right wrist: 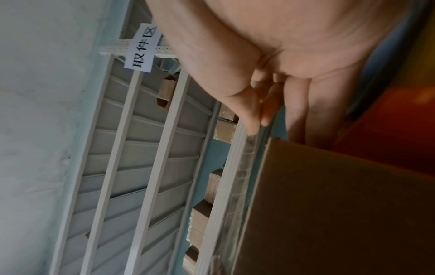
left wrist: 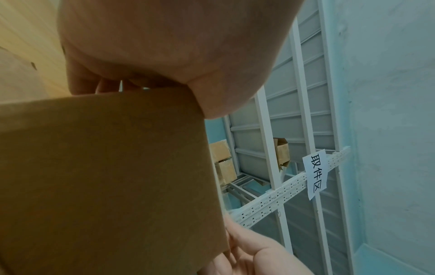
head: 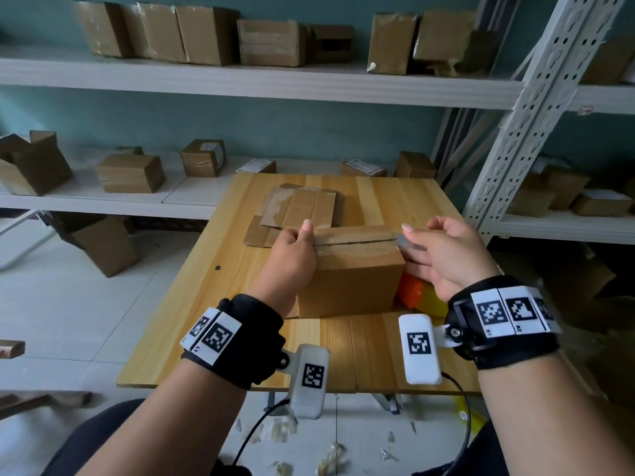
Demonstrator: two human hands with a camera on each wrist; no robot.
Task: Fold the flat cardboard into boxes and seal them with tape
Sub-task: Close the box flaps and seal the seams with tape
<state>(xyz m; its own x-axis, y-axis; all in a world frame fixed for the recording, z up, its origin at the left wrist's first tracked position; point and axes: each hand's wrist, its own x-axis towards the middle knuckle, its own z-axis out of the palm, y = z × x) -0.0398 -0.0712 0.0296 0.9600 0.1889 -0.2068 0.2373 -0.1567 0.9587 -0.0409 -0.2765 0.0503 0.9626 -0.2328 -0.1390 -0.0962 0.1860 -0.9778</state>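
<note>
A folded cardboard box point(head: 350, 273) point(left wrist: 105, 176) point(right wrist: 341, 204) stands in the middle of the wooden table point(head: 378, 348), its top flaps meeting in a narrow seam. My left hand point(head: 295, 249) point(left wrist: 153, 46) grips the box's left end, thumb on the top edge by the seam and fingers curled down the side. My right hand point(head: 443, 255) point(right wrist: 270, 55) is at the right end. It pinches a strip of clear tape point(head: 407, 243) point(right wrist: 237, 195) between thumb and fingers, and the strip runs along the box top. An orange and yellow tape dispenser point(head: 414, 290) lies under the right hand.
Flat cardboard sheets point(head: 299, 207) lie behind the box on the table. White shelves point(head: 240, 80) with several taped boxes run along the back wall. A perforated metal upright point(head: 536, 108) rises at the right. A box point(head: 106, 245) sits on the floor at left.
</note>
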